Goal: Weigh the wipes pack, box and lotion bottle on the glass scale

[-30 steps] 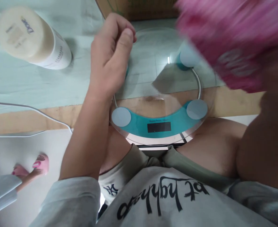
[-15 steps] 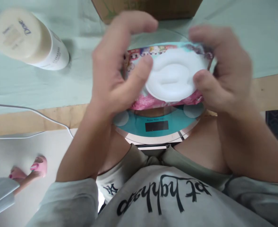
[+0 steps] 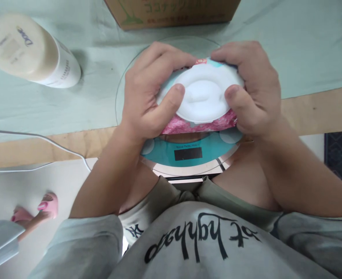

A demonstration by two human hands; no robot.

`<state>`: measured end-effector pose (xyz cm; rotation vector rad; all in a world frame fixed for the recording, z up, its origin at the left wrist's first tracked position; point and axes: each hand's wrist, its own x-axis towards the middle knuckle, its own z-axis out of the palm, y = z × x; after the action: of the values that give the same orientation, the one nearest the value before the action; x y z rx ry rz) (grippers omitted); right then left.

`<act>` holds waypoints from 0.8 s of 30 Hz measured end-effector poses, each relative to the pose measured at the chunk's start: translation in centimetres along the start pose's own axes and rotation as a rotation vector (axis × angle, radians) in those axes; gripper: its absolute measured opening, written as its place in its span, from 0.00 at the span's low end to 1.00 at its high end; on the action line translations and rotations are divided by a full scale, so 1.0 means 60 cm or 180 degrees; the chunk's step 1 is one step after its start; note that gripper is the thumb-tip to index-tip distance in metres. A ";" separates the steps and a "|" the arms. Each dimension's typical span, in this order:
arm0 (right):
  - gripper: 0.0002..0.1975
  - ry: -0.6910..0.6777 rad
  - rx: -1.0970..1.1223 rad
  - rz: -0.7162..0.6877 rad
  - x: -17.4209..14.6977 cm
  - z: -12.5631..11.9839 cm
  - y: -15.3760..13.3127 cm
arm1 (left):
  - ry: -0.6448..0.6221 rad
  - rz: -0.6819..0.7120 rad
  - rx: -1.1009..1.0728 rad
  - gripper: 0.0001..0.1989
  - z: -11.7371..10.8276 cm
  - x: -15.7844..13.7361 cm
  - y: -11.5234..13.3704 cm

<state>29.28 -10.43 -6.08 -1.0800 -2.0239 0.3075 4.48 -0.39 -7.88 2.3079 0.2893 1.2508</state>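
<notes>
A pack of wet wipes with pink patterned wrapping and a white oval lid is between my hands. My left hand is closed around its left end, thumb on the wrapping by the lid's edge. Around the right end wraps my right hand, its thumb touching the lid's right side. The lid is closed and faces up. Beneath the pack lies a round glass scale with a teal band and a dark display; it juts over the table's front edge. My fingertips are partly hidden behind the pack.
A white Dove bottle stands at the left on the pale green cloth. Behind the scale is a cardboard box. A white cable hangs over the wooden edge. Another person's feet in pink sandals show at lower left.
My fingers, raised and loose around the pack's ends before, have come down onto its far edge. Both hands have drawn closer together, and the pack looks squeezed narrower between them.
</notes>
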 end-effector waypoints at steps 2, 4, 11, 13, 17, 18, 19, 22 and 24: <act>0.30 0.0024 0.0035 0.0032 0.000 0.001 0.000 | 0.0015 -0.0043 0.0119 0.22 -0.005 -0.001 0.024; 0.30 0.0029 0.0040 0.0069 0.000 0.001 0.000 | -0.0037 -0.0327 0.0217 0.22 -0.007 -0.003 0.046; 0.30 -0.0043 -0.0041 0.0080 0.002 -0.002 -0.002 | -0.0031 0.0156 -0.0053 0.22 -0.010 -0.012 -0.004; 0.30 -0.0047 -0.0054 0.0086 0.003 -0.002 -0.002 | -0.0124 0.0103 -0.0207 0.25 -0.015 -0.008 -0.020; 0.31 -0.0076 -0.0116 0.0116 0.003 -0.002 -0.003 | -0.0504 -0.0512 -0.0407 0.45 -0.025 0.006 -0.027; 0.31 -0.0080 -0.0133 0.0119 0.003 -0.002 -0.003 | -0.0550 -0.0569 -0.0396 0.46 -0.026 0.008 -0.025; 0.31 -0.0083 -0.0145 0.0118 0.002 -0.003 -0.003 | -0.0570 -0.0579 -0.0376 0.45 -0.026 0.009 -0.024; 0.29 -0.0109 -0.0139 0.0126 0.002 -0.006 -0.005 | -0.0494 -0.0696 -0.0284 0.44 -0.015 0.006 -0.020; 0.28 -0.0078 -0.0140 0.0127 0.000 -0.007 -0.007 | -0.0209 -0.0804 -0.0207 0.45 -0.005 0.001 -0.012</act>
<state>29.35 -10.76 -5.57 -1.1500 -2.0414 0.2996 4.28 0.37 -8.05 2.1734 0.4927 1.0419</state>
